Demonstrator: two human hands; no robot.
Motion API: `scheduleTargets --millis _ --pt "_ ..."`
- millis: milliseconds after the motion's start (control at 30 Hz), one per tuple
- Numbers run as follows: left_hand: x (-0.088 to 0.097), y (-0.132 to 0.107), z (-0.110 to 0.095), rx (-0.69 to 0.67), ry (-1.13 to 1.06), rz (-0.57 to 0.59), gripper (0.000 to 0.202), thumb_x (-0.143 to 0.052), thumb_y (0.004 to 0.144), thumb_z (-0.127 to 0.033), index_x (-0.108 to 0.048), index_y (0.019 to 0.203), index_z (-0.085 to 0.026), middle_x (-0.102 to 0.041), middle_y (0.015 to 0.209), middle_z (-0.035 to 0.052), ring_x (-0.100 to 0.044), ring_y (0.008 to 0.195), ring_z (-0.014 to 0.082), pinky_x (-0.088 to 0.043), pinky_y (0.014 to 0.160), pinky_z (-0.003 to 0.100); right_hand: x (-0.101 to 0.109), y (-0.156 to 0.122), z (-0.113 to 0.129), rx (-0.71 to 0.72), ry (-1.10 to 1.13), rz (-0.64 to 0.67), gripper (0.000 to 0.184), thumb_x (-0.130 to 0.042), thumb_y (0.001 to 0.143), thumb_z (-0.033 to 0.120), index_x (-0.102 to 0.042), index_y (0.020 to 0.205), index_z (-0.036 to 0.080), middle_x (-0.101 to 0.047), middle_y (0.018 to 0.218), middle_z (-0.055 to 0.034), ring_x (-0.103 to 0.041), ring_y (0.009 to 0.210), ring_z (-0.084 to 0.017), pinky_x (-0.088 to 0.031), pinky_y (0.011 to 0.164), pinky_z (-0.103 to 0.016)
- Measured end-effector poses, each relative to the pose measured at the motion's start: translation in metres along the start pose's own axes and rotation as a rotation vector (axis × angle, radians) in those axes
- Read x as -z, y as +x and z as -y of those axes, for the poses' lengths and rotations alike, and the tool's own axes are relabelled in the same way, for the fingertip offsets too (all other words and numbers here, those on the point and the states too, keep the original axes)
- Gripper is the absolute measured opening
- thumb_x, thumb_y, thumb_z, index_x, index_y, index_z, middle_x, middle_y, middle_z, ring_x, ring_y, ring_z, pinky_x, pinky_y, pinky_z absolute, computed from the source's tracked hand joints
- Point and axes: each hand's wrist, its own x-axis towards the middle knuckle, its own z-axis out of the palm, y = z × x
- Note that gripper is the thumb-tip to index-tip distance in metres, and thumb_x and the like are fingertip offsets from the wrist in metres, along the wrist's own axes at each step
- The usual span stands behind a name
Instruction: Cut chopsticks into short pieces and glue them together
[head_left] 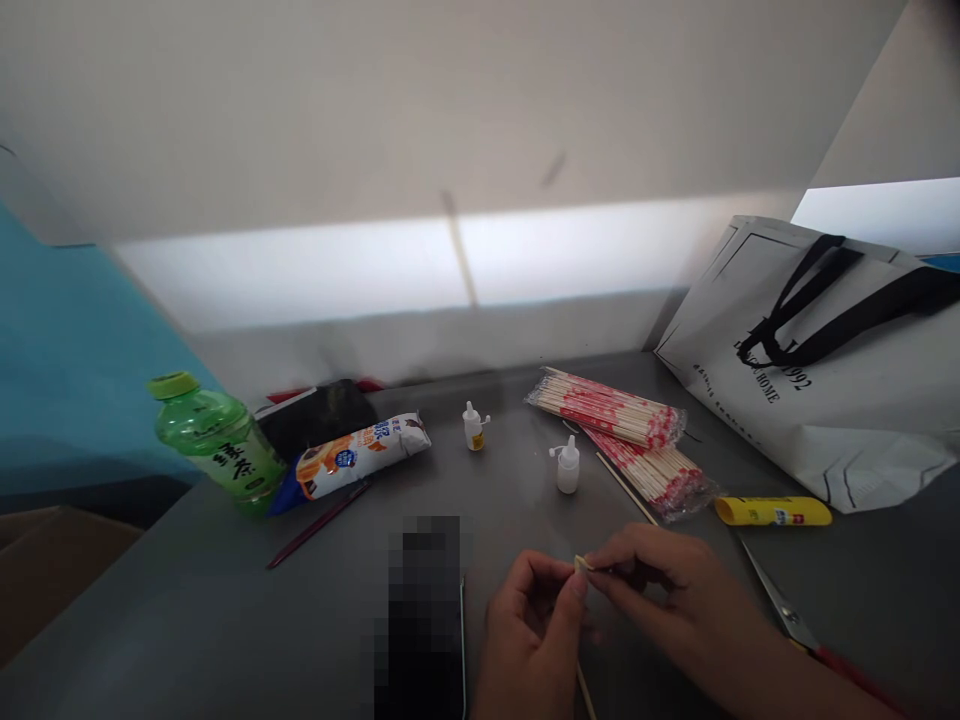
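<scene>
Both hands meet low in the view, just right of centre, with their fingertips almost touching. Between the thumb and forefinger of my left hand (534, 635) is a small pale yellowish piece (580, 563); its exact kind is too small to make out. My right hand (679, 590) pinches the same piece from the other side, its remaining fingers curled. A thin wooden stick (585, 690) shows below the hands, its upper part hidden by them. Just beyond my fingers stands a small white nozzle bottle (568, 470) with its cap off to the side.
Bundles of wooden sticks (607, 408) in plastic lie behind, near a second nozzle bottle (473, 428). Scissors (787, 610), a yellow tube (776, 511) and a white bag (750, 370) are right. Left are a phone-like dark object (427, 630), maroon pen (319, 525), snack packet (360, 455) and green bottle (217, 440).
</scene>
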Motion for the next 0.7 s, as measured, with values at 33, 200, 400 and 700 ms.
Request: scheduleTargets --millis 33,200,400,700 --pt "-0.0001 0.0000 0.0000 0.002 -0.001 0.002 0.037 -0.079 0.084 -0.052 -0.067 0.085 -0.017 -0.066 0.073 0.0000 -0.063 0.065 0.0146 -0.052 0.066 0.026 0.0001 0.0002 0.0001 -0.003 -0.003 -0.005 0.012 -0.066 0.093 0.027 -0.077 0.091 0.028 -0.071 0.075 0.0019 -0.066 0.068 -0.017 -0.051 0.063 -0.028" --pt "-0.0002 0.0003 0.0006 0.004 0.002 -0.007 0.035 -0.079 0.085 -0.051 -0.067 0.085 -0.017 -0.066 0.073 -0.0003 -0.063 0.066 0.0149 -0.052 0.067 0.026 0.0001 0.0019 0.0007 -0.008 -0.001 0.017 0.011 -0.065 0.093 0.028 -0.076 0.093 0.028 -0.072 0.077 0.0021 -0.067 0.070 -0.018 -0.052 0.065 -0.029" --pt "0.0002 0.0006 0.0039 0.000 -0.032 -0.005 0.036 -0.080 0.083 -0.051 -0.066 0.087 -0.018 -0.066 0.080 0.0004 -0.062 0.068 0.0144 -0.053 0.066 0.026 -0.0004 0.0016 0.0005 -0.009 0.027 -0.014 0.009 -0.065 0.093 0.028 -0.074 0.091 0.030 -0.072 0.078 0.0022 -0.068 0.072 -0.019 -0.055 0.065 -0.030" --pt "-0.0030 -0.0003 0.0028 0.009 -0.088 -0.037 0.038 -0.085 0.078 -0.049 -0.066 0.089 -0.018 -0.066 0.083 0.0012 -0.061 0.070 0.0153 -0.055 0.066 0.028 0.0006 0.0010 0.0028 -0.011 0.059 -0.007 0.010 -0.064 0.094 0.030 -0.074 0.091 0.031 -0.072 0.079 0.0004 -0.068 0.071 -0.023 -0.057 0.065 -0.034"
